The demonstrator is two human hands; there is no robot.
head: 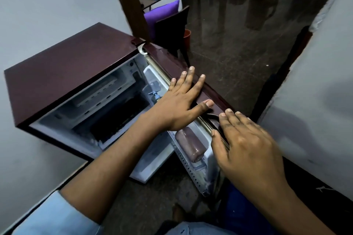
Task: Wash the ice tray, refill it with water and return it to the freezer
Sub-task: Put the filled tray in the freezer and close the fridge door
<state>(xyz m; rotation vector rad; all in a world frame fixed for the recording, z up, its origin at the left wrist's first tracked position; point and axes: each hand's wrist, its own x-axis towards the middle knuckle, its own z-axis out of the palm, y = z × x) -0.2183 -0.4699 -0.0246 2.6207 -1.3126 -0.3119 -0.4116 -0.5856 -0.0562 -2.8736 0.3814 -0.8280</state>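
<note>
Behind left hand (177,101), door shelf (150,72) partly hidden

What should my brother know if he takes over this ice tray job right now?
Left hand: open, flat on the top edge of the fridge door.
Right hand: open, flat on the same edge, nearer you.
Fridge: door open, freezer box at the top in view; a brown bottle sits in the door shelf.
Ice tray: neither hand holds it, and I cannot pick it out for sure.
Done: cannot tell whether it is washed and refilled.
Left: find the tray; if it is already back in the freezer, just shut the door.
</note>
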